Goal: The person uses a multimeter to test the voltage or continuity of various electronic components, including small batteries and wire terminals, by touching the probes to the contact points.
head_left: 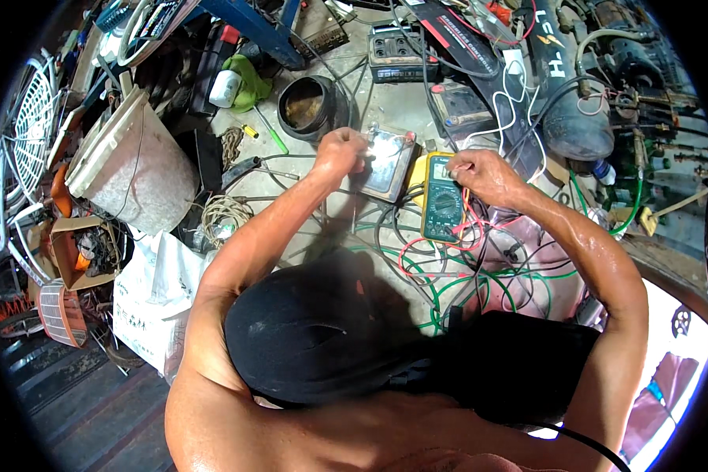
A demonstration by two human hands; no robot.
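Observation:
A boxy battery point(379, 182) with a dull grey top and bright glare on it lies on the floor ahead of me. Over its left edge is my left hand point(341, 154), fingers pinched together; whatever sits between them is hidden. Against the battery's right side a yellow-framed digital multimeter point(443, 200) stands tilted, its display and round dial facing me. My right hand point(486, 175) is closed at the meter's upper right corner, thumb and fingers on its edge. Red and black test leads point(466, 216) run from the meter's lower end into a tangle of cables.
A dark round pot point(313, 106) is just beyond my left hand. Left stands a dirty white bucket point(138, 161) above a white sack point(153, 295). More batteries point(405, 53) lie at the back; a large cylinder point(574, 110) is far right. Green cables point(495, 287) cross the floor.

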